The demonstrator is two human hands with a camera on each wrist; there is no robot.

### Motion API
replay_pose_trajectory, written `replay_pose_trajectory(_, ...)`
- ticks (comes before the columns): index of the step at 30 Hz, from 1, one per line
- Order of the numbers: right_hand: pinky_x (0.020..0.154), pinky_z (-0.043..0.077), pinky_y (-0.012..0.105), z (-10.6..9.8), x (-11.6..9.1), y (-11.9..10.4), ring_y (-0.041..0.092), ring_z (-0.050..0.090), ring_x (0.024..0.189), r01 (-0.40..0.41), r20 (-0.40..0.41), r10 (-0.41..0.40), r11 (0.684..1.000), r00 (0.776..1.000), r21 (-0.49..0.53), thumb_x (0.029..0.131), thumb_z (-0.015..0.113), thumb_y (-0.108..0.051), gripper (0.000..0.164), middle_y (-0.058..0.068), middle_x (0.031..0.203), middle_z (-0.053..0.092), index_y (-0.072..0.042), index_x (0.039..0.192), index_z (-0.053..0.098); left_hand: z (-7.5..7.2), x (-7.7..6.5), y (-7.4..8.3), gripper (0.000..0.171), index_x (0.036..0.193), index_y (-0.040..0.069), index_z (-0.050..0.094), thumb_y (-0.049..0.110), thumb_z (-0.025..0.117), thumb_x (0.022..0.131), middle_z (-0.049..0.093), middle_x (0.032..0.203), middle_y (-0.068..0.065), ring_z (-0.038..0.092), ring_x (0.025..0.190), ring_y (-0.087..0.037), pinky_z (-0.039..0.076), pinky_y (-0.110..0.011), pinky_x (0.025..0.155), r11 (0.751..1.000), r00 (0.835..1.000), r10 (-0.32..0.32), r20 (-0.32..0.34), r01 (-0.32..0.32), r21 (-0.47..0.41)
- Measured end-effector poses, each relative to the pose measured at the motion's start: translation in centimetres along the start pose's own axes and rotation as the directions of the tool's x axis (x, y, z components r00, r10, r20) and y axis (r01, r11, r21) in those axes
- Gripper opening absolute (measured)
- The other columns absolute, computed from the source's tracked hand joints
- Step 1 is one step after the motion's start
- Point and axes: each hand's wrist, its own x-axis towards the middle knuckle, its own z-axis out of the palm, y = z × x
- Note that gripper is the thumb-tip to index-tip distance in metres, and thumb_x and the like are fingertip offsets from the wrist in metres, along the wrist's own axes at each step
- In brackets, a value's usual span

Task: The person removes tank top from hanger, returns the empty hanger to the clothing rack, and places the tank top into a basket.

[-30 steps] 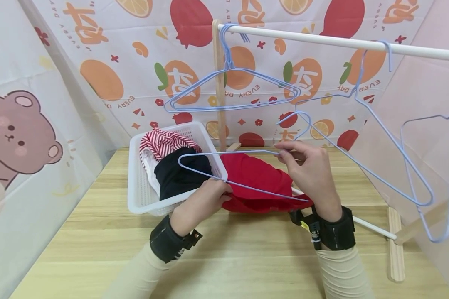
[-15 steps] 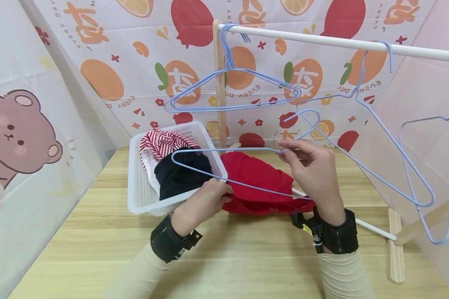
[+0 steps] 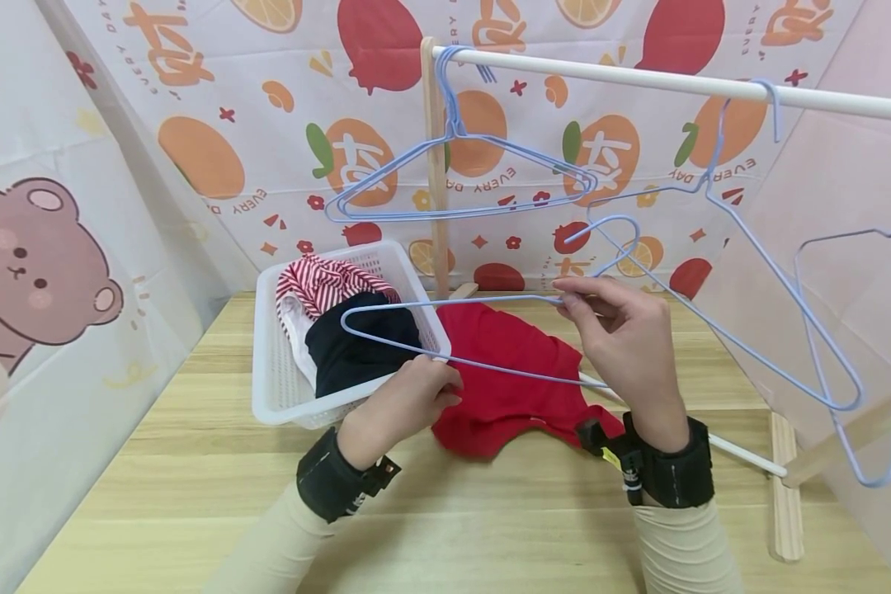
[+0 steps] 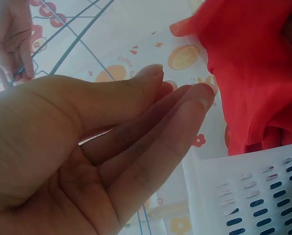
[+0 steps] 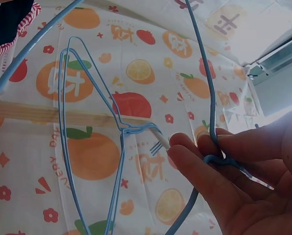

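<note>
My right hand [image 3: 627, 351] pinches a blue wire hanger [image 3: 386, 307] at the neck below its hook, as the right wrist view also shows. The hanger is held tilted in the air above a red garment [image 3: 490, 412], which lies loosely spread on the table, partly behind the basket. My left hand [image 3: 404, 404] hovers at the garment's left side by the basket's corner. In the left wrist view its fingers [image 4: 150, 161] are loosely bent, with a gap to the thumb and nothing between them.
A white basket [image 3: 263, 363] holds a black garment [image 3: 360, 355] and a red-striped one [image 3: 334, 285]. Several blue hangers hang from the rack's white rail [image 3: 638, 80], two of them close to my right arm. The rack's wooden foot [image 3: 787, 495] stands on the table [image 3: 156, 511].
My left hand has let go of the red garment, whose near edge has dropped and spread toward me on the table. My right hand with the hanger has shifted slightly right.
</note>
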Motion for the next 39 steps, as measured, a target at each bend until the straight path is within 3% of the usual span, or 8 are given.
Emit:
replay_pose_trajectory(7, 0.081, 0.056, 0.011, -0.1, 0.1, 0.1, -0.010, 0.071, 0.089, 0.000, 0.002, 0.000, 1.000, 1.000, -0.015, 0.092, 0.071, 0.006, 0.025, 0.020, 0.107, 0.077, 0.004, 0.117, 0.075, -0.4, -0.2, 0.2, 0.019, 0.104, 0.007, 0.079, 0.010, 0.082, 0.086, 0.077, 0.090, -0.006, 0.066, 0.075, -0.013, 0.060, -0.027, 0.073, 0.997, 1.000, 0.010, -0.013, -0.009, 0.075)
replay_pose_trajectory(13, 0.080, 0.056, 0.011, -0.2, 0.2, 0.4, -0.009, 0.072, 0.089, 0.000, -0.002, 0.000, 1.000, 1.000, -0.019, 0.092, 0.071, 0.006, 0.025, 0.019, 0.106, 0.078, 0.004, 0.116, 0.075, -1.4, -0.7, 0.9, 0.027, 0.111, 0.008, 0.078, 0.012, 0.084, 0.085, 0.077, 0.095, -0.006, 0.066, 0.078, -0.015, 0.060, -0.028, 0.072, 0.993, 1.000, -0.018, 0.002, 0.018, 0.116)
replay_pose_trajectory(20, 0.080, 0.056, 0.012, -0.5, 0.4, 0.6, -0.009, 0.072, 0.090, -0.001, -0.008, 0.001, 1.000, 1.000, -0.030, 0.092, 0.071, 0.005, 0.025, 0.018, 0.108, 0.078, 0.003, 0.117, 0.075, -2.8, -1.7, 0.8, 0.041, 0.123, 0.011, 0.075, 0.015, 0.085, 0.084, 0.076, 0.116, -0.008, 0.069, 0.108, -0.027, 0.061, -0.043, 0.090, 0.986, 0.995, -0.084, -0.052, 0.090, 0.141)
replay_pose_trajectory(25, 0.081, 0.056, 0.012, -0.6, 0.4, 0.6, -0.011, 0.071, 0.091, -0.003, -0.008, 0.003, 0.999, 1.000, -0.040, 0.092, 0.071, 0.004, 0.026, 0.018, 0.108, 0.078, 0.002, 0.117, 0.075, -3.6, -2.4, -0.1, 0.052, 0.134, 0.013, 0.069, 0.015, 0.084, 0.084, 0.070, 0.132, -0.010, 0.063, 0.124, -0.033, 0.058, -0.051, 0.098, 0.982, 0.989, -0.138, -0.046, 0.143, 0.124)
replay_pose_trajectory(30, 0.080, 0.055, 0.011, -0.5, 0.6, 0.9, -0.012, 0.070, 0.090, 0.002, -0.010, -0.003, 0.999, 1.000, -0.049, 0.092, 0.072, 0.005, 0.025, 0.018, 0.106, 0.078, 0.003, 0.116, 0.076, -4.0, -3.1, -1.5, 0.050, 0.132, 0.012, 0.070, 0.015, 0.085, 0.084, 0.071, 0.123, -0.010, 0.065, 0.111, -0.028, 0.060, -0.046, 0.093, 0.983, 0.990, -0.139, -0.030, 0.142, 0.120)
replay_pose_trajectory(39, 0.079, 0.055, 0.010, -0.8, 0.9, 1.4, -0.013, 0.070, 0.088, -0.021, -0.030, 0.019, 0.998, 0.999, -0.057, 0.092, 0.072, 0.004, 0.023, 0.020, 0.104, 0.078, 0.002, 0.115, 0.077, -4.5, -5.3, -3.9, 0.040, 0.122, 0.008, 0.072, 0.005, 0.083, 0.084, 0.071, 0.105, -0.010, 0.064, 0.094, -0.024, 0.059, -0.044, 0.086, 0.971, 0.995, -0.066, -0.080, 0.083, 0.222)
